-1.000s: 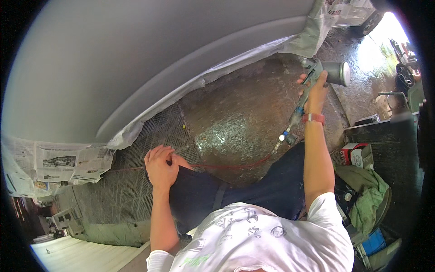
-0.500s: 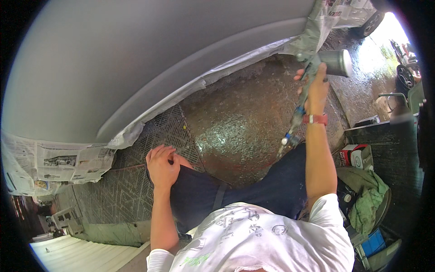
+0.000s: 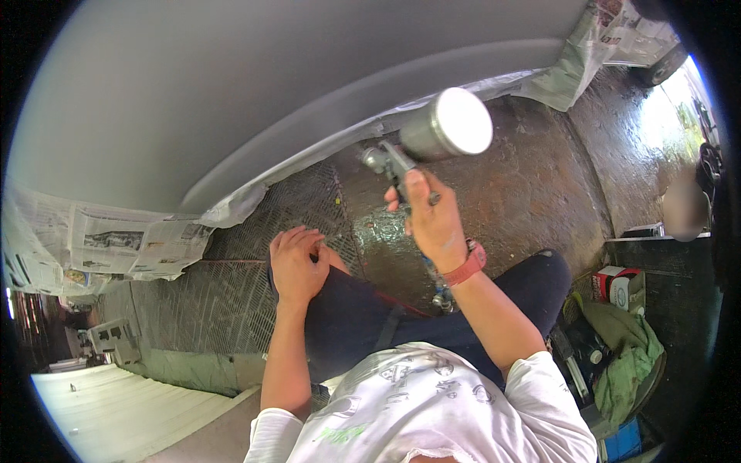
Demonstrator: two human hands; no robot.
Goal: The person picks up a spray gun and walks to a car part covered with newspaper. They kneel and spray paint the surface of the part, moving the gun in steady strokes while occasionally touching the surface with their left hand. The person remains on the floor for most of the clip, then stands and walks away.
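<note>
A grey car body panel (image 3: 293,100) fills the upper left, with a curved ridge along its lower part. My right hand (image 3: 438,228) is closed around a spray gun (image 3: 397,167) that has a metal paint cup (image 3: 429,133) with a pale round end. The gun's nozzle end points left toward the panel's lower edge, apart from it. A hose with blue fittings (image 3: 437,284) shows below my right wrist, partly hidden by the arm. My left hand (image 3: 298,266) rests over my left knee, fingers laid out, holding nothing that I can see.
Newspaper (image 3: 116,241) and whitish masking sheet (image 3: 559,81) line the panel's edges. Below lie a wet brown floor (image 3: 532,174) and a patterned grating (image 3: 231,297). At the right are a red and white box (image 3: 617,287), a green cloth (image 3: 629,359) and a dark bench (image 3: 671,309).
My right hand has swung the spray gun left and nearer to me, and the cup's end now faces me. The view has shifted slightly. My left hand stays on the knee.
</note>
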